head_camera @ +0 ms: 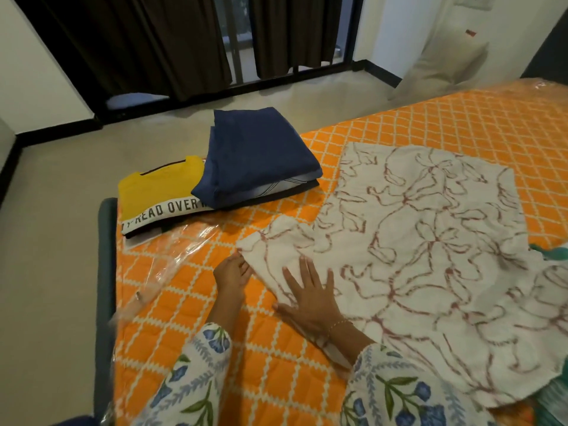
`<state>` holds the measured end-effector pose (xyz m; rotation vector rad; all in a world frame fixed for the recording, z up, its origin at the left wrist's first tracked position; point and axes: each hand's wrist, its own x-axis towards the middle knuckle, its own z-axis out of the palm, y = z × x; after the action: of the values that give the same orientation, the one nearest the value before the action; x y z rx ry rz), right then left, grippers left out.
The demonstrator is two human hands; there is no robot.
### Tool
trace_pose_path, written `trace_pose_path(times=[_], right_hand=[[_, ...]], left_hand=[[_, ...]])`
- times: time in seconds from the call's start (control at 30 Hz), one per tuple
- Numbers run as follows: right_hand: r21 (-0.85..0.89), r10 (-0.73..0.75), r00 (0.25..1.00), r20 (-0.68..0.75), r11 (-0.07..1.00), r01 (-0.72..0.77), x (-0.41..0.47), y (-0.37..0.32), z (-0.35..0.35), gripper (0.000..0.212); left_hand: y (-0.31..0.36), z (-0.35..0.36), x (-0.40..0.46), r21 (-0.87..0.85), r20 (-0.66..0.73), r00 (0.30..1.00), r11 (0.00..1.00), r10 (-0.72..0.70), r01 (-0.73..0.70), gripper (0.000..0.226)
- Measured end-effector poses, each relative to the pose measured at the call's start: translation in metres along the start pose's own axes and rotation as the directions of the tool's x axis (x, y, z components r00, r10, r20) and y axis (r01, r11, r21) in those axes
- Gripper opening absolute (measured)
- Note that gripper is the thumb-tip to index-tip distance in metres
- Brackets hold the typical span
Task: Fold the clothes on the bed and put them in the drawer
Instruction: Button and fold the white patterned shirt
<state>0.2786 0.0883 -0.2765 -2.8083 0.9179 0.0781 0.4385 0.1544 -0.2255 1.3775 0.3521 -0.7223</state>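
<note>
1. Two hands at work on the near edge of the bed (461, 124), floral sleeves (196, 373) in the foreground: right hand (310, 299) flat, fingers spread and straight, pressing down on the white patterned garment (424, 241); left hand (232, 272) with fingers curled at that garment's near-left corner, seemingly pinching its edge.
2. Spread mostly flat across the orange quilted cover, reaching from under the right palm away to the right and far side; corner at the left fingertips, bulk beyond both hands.
3. Thin, soft and light by the look of its creases; likely limp once lifted, prone to sliding on the cover. Best taken at corners or hem, one hand pinning while the other draws the fold over.
4. Clear plastic wrap (159, 262) loose along the left edge of the bed.
5. Farther off, at the far-left corner: folded navy garment (258, 152) stacked partly over a folded yellow T-shirt (153, 192) with printed lettering.
6. No drawer in view.
</note>
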Motion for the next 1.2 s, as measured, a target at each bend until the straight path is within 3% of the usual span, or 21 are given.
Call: trace_pose_path(times=[0.1, 0.17, 0.23, 0.3, 0.37, 0.4, 0.5, 0.6, 0.67, 0.7, 0.73, 0.8, 0.87, 0.97, 1.0, 1.03, 1.1, 1.13, 1.2], right_hand=[[0.156, -0.054, 0.993, -0.105, 0.985, 0.07, 0.006, -0.002, -0.019, 0.09], [0.433, 0.085, 0.983, -0.163, 0.902, -0.006, 0.014, -0.006, -0.034, 0.088], [0.716, 0.248, 0.964, -0.099, 0.691, -0.104, 0.027, -0.008, -0.049, 0.067], [0.909, 0.356, 0.931, 0.086, 0.353, -0.219, 0.038, -0.012, -0.072, 0.047], [0.931, 0.333, 0.881, 0.336, 0.023, -0.364, 0.049, -0.007, -0.09, 0.039], [0.907, 0.296, 0.861, 0.413, -0.051, -0.418, 0.052, 0.0, -0.097, 0.04], [0.887, 0.258, 0.849, 0.46, -0.086, -0.454, 0.046, 0.034, -0.113, 0.039], [0.86, 0.174, 0.842, 0.511, -0.094, -0.502, 0.013, 0.079, -0.131, 0.024], [0.838, 0.23, 0.837, 0.497, 0.125, -0.532, -0.012, 0.105, -0.135, 0.017], [0.818, 0.327, 0.837, 0.44, 0.238, -0.523, -0.027, 0.12, -0.132, 0.011], [0.822, 0.408, 0.831, 0.379, 0.265, -0.505, -0.038, 0.126, -0.128, 0.003], [0.86, 0.546, 0.76, 0.352, 0.13, -0.493, -0.064, 0.144, -0.117, 0.021], [0.86, 0.639, 0.651, 0.409, -0.032, -0.509, -0.088, 0.163, -0.103, 0.026], [0.855, 0.714, 0.557, 0.424, -0.113, -0.505, -0.107, 0.187, -0.09, 0.017], [0.857, 0.716, 0.56, 0.417, -0.104, -0.505, -0.107, 0.19, -0.088, 0.009], [0.845, 0.694, 0.58, 0.426, -0.076, -0.529, -0.108, 0.189, -0.089, 0.018], [0.808, 0.648, 0.616, 0.447, 0.002, -0.589, -0.109, 0.185, -0.094, 0.06], [0.79, 0.67, 0.623, 0.403, 0.09, -0.607, -0.109, 0.185, -0.097, 0.063], [0.768, 0.747, 0.605, 0.275, 0.208, -0.606, -0.113, 0.191, -0.106, 0.05]], left_hand=[[-0.005, 0.004, 0.01, 0.174, -0.023, 0.998, 0.983, 0.063, -0.058, 0.007], [-0.007, 0.007, 0.014, 0.329, -0.098, 0.986, 0.94, 0.133, -0.094, 0.006], [-0.008, 0.014, 0.005, 0.327, -0.078, 0.975, 0.93, 0.206, -0.17, 0.002], [-0.014, 0.026, -0.014, 0.311, 0.068, 0.943, 0.891, 0.325, -0.33, 0.004], [-0.023, 0.041, -0.043, 0.347, 0.299, 0.83, 0.756, 0.471, -0.555, 0.007], [-0.029, 0.048, -0.056, 0.364, 0.429, 0.741, 0.652, 0.516, -0.665, 0.006], [-0.054, 0.065, -0.088, 0.414, 0.744, 0.486, 0.255, 0.458, -0.874, 0.021], [-0.077, 0.081, -0.116, 0.368, 0.887, 0.301, -0.14, 0.351, -0.919, 0.025], [-0.092, 0.092, -0.132, 0.229, 0.961, 0.157, -0.34, 0.228, -0.912, 0.026], [-0.102, 0.099, -0.143, 0.168, 0.98, 0.11, -0.386, 0.168, -0.907, 0.027], [-0.109, 0.102, -0.148, 0.107, 0.993, 0.077, -0.422, 0.089, -0.9, 0.026], [-0.129, 0.104, -0.16, 0.053, 0.994, 0.093, -0.516, -0.052, -0.855, 0.036], [-0.141, 0.096, -0.165, 0.185, 0.963, 0.266, -0.62, -0.041, -0.762, 0.061], [-0.144, 0.081, -0.158, 0.469, 0.863, 0.489, -0.555, 0.125, -0.687, 0.076], [-0.144, 0.075, -0.156, 0.525, 0.831, 0.531, -0.545, 0.163, -0.654, 0.072], [-0.14, 0.071, -0.16, 0.551, 0.805, 0.571, -0.563, 0.163, -0.616, 0.069], [-0.134, 0.067, -0.166, 0.552, 0.777, 0.619, -0.595, 0.114, -0.584, 0.069], [-0.133, 0.064, -0.168, 0.536, 0.781, 0.618, -0.608, 0.094, -0.586, 0.067], [-0.132, 0.056, -0.175, 0.545, 0.779, 0.62, -0.591, 0.094, -0.595, 0.068]])
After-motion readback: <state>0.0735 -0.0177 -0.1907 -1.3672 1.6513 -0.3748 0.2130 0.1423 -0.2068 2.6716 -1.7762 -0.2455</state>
